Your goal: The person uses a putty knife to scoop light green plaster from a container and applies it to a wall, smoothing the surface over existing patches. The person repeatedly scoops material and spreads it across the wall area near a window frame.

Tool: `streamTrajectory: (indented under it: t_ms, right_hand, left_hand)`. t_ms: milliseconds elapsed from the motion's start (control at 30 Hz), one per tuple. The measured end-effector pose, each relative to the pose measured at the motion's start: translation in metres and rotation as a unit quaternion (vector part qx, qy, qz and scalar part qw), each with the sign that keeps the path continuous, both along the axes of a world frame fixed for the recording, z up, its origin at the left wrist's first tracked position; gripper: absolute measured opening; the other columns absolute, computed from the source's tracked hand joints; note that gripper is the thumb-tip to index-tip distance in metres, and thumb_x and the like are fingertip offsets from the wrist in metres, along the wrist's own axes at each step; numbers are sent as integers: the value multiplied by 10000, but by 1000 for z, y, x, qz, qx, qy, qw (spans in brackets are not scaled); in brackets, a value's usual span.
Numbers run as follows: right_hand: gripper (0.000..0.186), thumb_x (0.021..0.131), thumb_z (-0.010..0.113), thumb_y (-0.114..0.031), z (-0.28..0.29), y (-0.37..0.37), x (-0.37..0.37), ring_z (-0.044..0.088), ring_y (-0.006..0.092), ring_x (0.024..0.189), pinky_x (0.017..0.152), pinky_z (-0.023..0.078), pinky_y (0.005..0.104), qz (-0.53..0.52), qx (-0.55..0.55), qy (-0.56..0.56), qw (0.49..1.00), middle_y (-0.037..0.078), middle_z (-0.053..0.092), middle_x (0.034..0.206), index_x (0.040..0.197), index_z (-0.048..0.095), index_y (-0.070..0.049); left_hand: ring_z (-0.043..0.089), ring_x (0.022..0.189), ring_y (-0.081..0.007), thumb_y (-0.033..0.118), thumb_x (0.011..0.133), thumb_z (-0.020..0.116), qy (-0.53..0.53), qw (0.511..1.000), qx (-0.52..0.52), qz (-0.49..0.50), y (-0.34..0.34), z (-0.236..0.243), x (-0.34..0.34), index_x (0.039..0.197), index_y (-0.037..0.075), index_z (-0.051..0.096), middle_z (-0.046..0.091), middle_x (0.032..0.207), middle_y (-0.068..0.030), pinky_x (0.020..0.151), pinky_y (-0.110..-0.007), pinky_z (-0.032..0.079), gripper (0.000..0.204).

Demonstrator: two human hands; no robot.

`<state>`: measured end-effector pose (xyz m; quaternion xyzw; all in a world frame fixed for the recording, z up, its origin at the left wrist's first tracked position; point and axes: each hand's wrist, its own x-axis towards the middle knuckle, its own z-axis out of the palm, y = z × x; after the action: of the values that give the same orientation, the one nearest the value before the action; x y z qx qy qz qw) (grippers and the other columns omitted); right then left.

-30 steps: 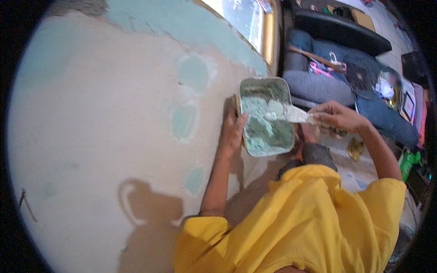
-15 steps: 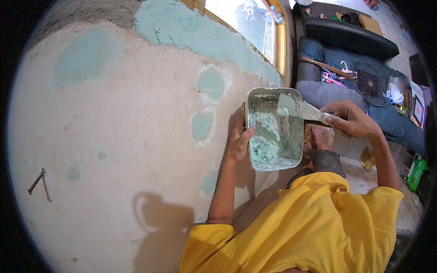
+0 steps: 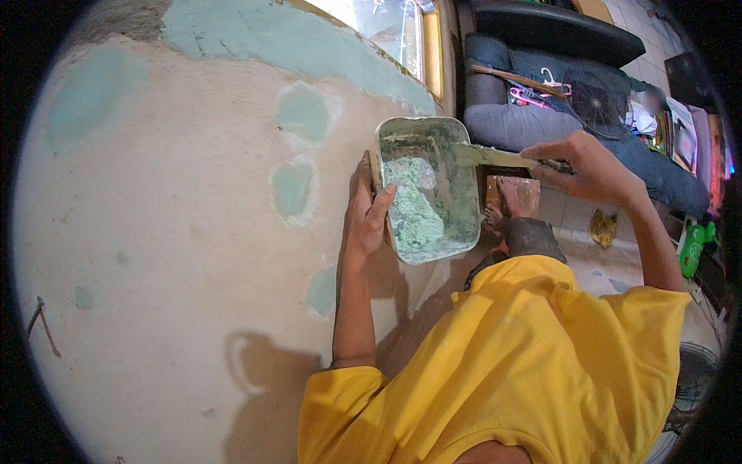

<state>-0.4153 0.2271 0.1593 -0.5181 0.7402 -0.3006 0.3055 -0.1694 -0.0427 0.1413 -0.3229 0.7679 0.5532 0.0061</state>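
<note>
My left hand point(image 3: 366, 215) grips the left wall of a rectangular metal pan point(image 3: 471, 232), its thumb over the rim. Inside lies pale green, lumpy putty point(image 3: 417, 213), heaped along the left and lower part. A putty knife point(image 3: 498, 158) is in my right hand point(image 3: 591, 172), fingers closed on its handle. The blade reaches over the pan's right rim, its tip inside near the upper right wall. Just left of the pan stands a beige wall point(image 3: 193, 255) with green filled patches point(image 3: 292, 191).
A nail point(image 3: 35, 315) sticks out of the wall at far left. Above, a window point(image 3: 386, 31) has a yellow frame. To the right are a dark blue sofa point(image 3: 525, 124) holding a fan point(image 3: 595, 100), and a green bottle point(image 3: 690, 251). My foot rests on a small reddish block point(image 3: 527, 193).
The view has shifted, so the wall, pan and sofa sit further left and higher. The knife blade has drawn toward the pan's right wall and lies flatter; the putty looks more spread.
</note>
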Motion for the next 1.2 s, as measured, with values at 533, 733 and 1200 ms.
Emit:
streamTrajectory:
  t_ms: [533, 733, 1200]
  right_hand:
    - [205, 757, 604, -141, -8, -19, 35, 624, 379, 718, 657, 496, 458, 44, 146, 56, 987, 211, 623, 726, 922, 616, -19]
    - [217, 782, 583, -144, -21, -27, 38, 619, 374, 706, 646, 489, 451, 71, 166, 41, 983, 222, 615, 720, 942, 622, -4]
    - [345, 945, 467, -323, -44, -7, 20, 475, 57, 462, 398, 392, 202, 23, 73, -499, 863, -18, 533, 630, 1153, 602, -83]
  left_hand:
    - [522, 1095, -407, 569, 747, 563, -110, 978, -148, -102, 18, 17, -19, 1424, -32, 144, 503, 1179, -321, 951, -419, 386, 998]
    - [488, 1138, -407, 541, 747, 576, -153, 967, -171, -111, 21, 13, -19, 1431, -8, 154, 482, 1212, -320, 976, -429, 362, 973]
    - [431, 1205, -279, 435, 843, 504, -42, 998, 41, 0, 20, 7, 14, 1381, -1, 305, 469, 1296, -168, 1032, -353, 290, 720]
